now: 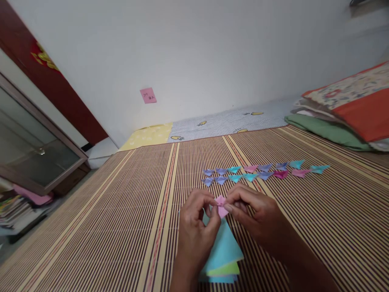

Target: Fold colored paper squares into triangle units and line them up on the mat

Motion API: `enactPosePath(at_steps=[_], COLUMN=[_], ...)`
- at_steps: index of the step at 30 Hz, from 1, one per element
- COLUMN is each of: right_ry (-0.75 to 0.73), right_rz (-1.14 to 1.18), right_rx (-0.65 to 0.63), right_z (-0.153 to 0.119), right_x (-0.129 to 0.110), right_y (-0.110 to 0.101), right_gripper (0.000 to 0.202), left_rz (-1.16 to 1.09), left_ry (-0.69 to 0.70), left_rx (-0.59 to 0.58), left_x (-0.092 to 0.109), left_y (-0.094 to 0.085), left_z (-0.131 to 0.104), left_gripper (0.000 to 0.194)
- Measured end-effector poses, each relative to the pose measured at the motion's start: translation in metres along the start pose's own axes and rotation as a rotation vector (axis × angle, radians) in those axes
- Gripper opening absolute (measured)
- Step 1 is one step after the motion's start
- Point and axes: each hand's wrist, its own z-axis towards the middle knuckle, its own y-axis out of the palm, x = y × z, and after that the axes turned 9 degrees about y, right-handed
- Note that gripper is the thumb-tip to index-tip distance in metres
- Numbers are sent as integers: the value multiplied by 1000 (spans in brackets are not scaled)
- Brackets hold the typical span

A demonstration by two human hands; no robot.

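Between my two hands is a small pink piece of folded paper (221, 211), creased at its middle. My left hand (197, 221) pinches its left side between thumb and fingers. On the other side, the thumb and fingertips of my right hand (257, 209) grip its right edge. Under my left hand lies a stack of coloured paper sheets (226, 245), light blue on top with green and blue edges below. Beyond my hands, two rows of small folded paper boats (251, 177) in purple, teal, pink and magenta rest on the striped mat.
The striped bamboo mat (127, 202) covers the bed. Folded bedding (349, 109) is piled at the right. A pink note (148, 95) sticks to the white wall. At the left are a glass-panelled cabinet (39, 134) and stacked books (13, 211).
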Motion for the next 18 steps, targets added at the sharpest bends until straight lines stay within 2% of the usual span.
enactPosePath(at_steps=[11,18], right_ry=[11,-5], right_rz=[-11,-6], right_rx=[-20,-41], right_z=[1,1], right_x=[0,1], right_y=[2,1], right_gripper=[17,12], left_rz=[-162,-232], left_ry=[-185,-184], left_rx=[-11,-29], left_x=[-7,-9], left_y=[2,2], left_z=[-5,-5], left_gripper=[14,13])
